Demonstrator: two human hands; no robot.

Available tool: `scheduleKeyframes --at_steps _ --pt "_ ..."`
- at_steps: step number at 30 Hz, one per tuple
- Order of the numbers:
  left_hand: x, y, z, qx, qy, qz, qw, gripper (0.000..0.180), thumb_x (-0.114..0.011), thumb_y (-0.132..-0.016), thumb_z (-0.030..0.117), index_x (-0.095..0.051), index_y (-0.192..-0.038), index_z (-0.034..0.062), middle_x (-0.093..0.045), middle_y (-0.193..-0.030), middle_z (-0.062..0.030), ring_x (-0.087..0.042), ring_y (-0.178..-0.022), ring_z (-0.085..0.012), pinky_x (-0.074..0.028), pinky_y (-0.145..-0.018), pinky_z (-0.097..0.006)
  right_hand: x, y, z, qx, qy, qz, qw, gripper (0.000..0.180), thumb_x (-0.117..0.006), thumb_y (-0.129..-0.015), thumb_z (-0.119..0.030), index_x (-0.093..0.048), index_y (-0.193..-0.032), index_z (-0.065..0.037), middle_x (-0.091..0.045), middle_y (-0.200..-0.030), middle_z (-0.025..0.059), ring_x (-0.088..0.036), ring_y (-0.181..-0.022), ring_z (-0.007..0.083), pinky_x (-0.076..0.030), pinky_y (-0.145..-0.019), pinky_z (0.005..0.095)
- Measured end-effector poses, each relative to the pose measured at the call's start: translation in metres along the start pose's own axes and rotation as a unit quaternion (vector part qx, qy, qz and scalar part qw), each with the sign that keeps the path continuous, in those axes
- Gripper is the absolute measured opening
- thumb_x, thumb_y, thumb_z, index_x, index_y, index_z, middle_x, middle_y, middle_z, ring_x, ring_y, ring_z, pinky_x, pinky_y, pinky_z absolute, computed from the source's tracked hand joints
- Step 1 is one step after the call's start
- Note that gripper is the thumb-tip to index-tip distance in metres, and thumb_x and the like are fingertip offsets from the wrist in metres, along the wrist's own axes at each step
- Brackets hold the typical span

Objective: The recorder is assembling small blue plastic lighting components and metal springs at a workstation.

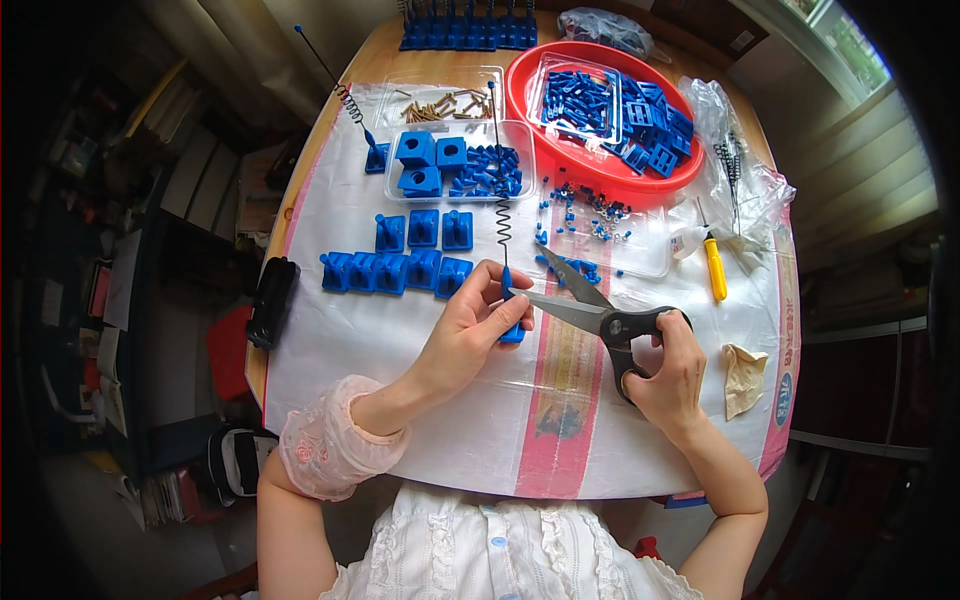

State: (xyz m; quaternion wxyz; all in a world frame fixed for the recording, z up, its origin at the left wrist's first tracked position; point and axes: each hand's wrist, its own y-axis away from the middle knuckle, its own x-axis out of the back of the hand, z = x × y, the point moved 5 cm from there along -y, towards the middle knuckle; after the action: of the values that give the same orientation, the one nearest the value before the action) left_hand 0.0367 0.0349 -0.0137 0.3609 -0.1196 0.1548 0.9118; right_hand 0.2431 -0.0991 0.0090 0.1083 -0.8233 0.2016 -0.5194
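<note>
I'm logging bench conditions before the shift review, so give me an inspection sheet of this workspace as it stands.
Surface: round wooden table under a white plastic sheet.
Job's things: left hand pinches a blue base piece with a spring wire; right hand holds open scissors at it.
Clutter: red tray of blue parts, clear tray of blue blocks, row of finished blue pieces, yellow-handled screwdriver, crumpled cloth, black case.
Grippers: both hands closed on their items.
Cables: nothing seen.
Surroundings: shelves left, window upper right.
</note>
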Motion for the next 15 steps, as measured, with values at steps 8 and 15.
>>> scheduleKeyframes --at_steps 8,15 --pt "-0.0019 0.0012 0.0033 0.012 0.004 -0.022 1.0 0.023 -0.052 -0.105 0.019 -0.05 -0.123 0.0057 -0.059 -0.092 -0.003 -0.057 -0.084 -0.0055 -0.041 -0.064 -0.018 0.0004 -0.0007 -0.0006 0.005 0.0 -0.002 1.0 0.048 -0.071 -0.052 -0.003 -0.048 -0.094 -0.001 -0.049 -0.079 0.012 -0.053 -0.068 0.0309 -0.043 -0.059 0.0409" --pt "-0.002 0.0012 0.0041 0.005 -0.02 -0.025 0.999 0.02 -0.053 -0.104 0.018 -0.053 -0.12 0.0061 -0.06 -0.088 -0.0021 -0.056 -0.081 -0.0054 -0.04 -0.062 -0.018 0.0013 0.0009 0.0026 -0.008 0.002 0.008 1.0 0.047 -0.071 -0.053 -0.002 -0.048 -0.093 -0.002 -0.049 -0.08 0.0123 -0.053 -0.069 0.0311 -0.042 -0.06 0.0409"
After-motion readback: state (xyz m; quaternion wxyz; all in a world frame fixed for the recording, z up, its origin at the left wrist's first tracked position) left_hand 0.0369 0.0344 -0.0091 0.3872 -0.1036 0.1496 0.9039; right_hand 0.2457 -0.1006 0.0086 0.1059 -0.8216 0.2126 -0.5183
